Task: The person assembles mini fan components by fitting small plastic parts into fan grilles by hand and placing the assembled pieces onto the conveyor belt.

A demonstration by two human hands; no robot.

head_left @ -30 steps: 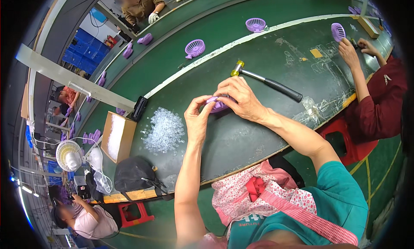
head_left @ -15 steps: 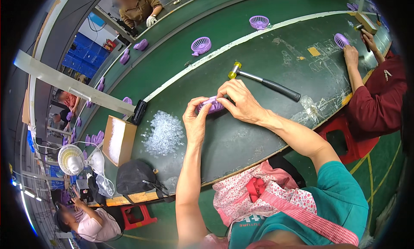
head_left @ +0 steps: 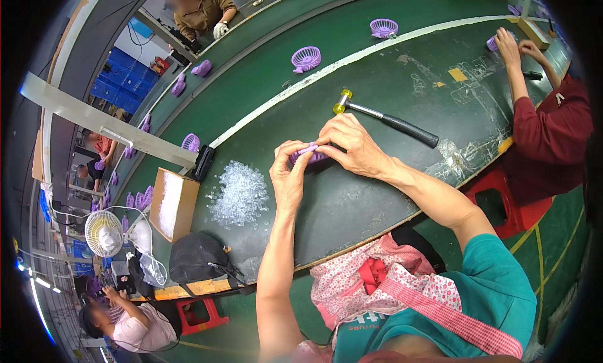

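Note:
Both of my hands are closed on a purple plastic fan housing (head_left: 300, 157), held just above the green table. My left hand (head_left: 287, 174) wraps its near left side, thumb pressed up against it. From the right, my right hand (head_left: 353, 148) pinches its top edge, and fingertips of the two hands nearly meet. Fingers cover most of the housing, and anything small between them is hidden. Beyond my right hand lies a mallet (head_left: 397, 121) with a yellow head and black grip. To the left of my left hand spreads a pile of small clear plastic pieces (head_left: 237, 194).
An open cardboard box (head_left: 182, 206) of white pieces, a black bag (head_left: 196, 257) and a white fan (head_left: 103, 233) stand at left. Across the table, a belt carries purple housings (head_left: 306, 59). A co-worker (head_left: 546, 133) sits at right; a metal post (head_left: 113, 121) crosses the left.
The purple housings on the near belt have shifted right. The co-worker at right no longer holds up a hammer. My hands stay on the housing, their grip slightly shifted and closer together.

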